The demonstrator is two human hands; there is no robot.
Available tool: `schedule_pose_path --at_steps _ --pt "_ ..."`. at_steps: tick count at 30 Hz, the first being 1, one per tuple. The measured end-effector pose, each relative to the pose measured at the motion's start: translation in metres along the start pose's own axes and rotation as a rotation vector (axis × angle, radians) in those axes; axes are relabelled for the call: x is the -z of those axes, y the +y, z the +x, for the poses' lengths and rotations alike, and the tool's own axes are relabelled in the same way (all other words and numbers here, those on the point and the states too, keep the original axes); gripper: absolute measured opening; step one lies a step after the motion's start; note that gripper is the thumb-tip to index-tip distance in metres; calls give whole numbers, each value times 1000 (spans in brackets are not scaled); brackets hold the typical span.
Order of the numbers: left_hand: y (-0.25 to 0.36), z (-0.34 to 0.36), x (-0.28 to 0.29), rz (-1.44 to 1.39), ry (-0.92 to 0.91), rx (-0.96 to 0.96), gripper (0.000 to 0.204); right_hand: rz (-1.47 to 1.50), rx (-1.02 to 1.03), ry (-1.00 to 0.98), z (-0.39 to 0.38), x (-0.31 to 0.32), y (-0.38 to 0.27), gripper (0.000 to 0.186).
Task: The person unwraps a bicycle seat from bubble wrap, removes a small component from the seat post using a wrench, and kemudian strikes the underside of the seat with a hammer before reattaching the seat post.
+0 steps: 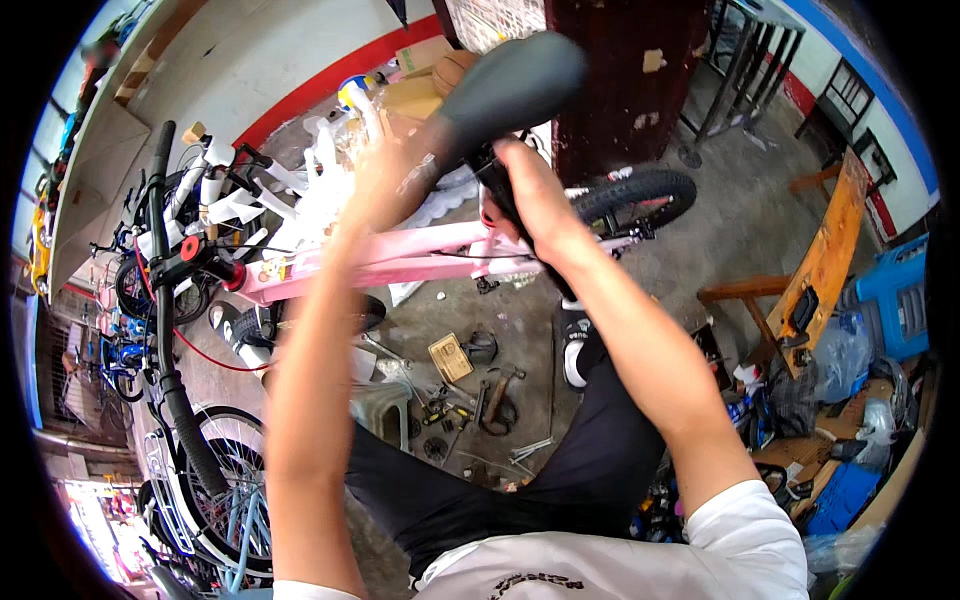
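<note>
A black bicycle saddle point(520, 85) sits above the pink bicycle frame point(400, 255), its nose pointing to the lower left. Blurred by motion, my left hand point(388, 168) is at the saddle's nose; its fingers cannot be made out. My right hand point(528, 195) is closed round the black seat post point(497, 185) just under the saddle, its thumb near the top. The far side of that grip is hidden. Black handlebars point(165, 270) stand at the frame's left end, and a knobby rear wheel point(640, 198) lies beyond my right hand.
Between my feet, a hammer point(497, 395), a small yellowish box point(450, 357) and several loose tools lie on the floor. A wheel with spokes point(225, 480) stands at the left. A wooden bench point(825, 260) and a blue plastic stool point(895, 300) are at the right.
</note>
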State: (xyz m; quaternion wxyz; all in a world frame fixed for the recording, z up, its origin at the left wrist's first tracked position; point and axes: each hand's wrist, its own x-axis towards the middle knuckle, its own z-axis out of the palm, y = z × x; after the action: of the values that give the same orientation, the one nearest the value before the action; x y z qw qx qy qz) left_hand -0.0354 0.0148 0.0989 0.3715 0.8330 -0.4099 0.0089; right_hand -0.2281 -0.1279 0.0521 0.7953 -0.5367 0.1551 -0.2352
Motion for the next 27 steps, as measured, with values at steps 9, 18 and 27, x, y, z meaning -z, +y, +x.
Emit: schedule_pose_path --at_steps 9,18,27 --pt "80 -18 -2 -277 -164 -42 80 16 -48 -36 7 19 -6 44" --pt "72 20 81 -363 259 -121 82 -68 -36 15 10 19 4 44" --pt "79 -28 -23 -284 -174 -64 83 103 -123 -46 8 15 -1 49"
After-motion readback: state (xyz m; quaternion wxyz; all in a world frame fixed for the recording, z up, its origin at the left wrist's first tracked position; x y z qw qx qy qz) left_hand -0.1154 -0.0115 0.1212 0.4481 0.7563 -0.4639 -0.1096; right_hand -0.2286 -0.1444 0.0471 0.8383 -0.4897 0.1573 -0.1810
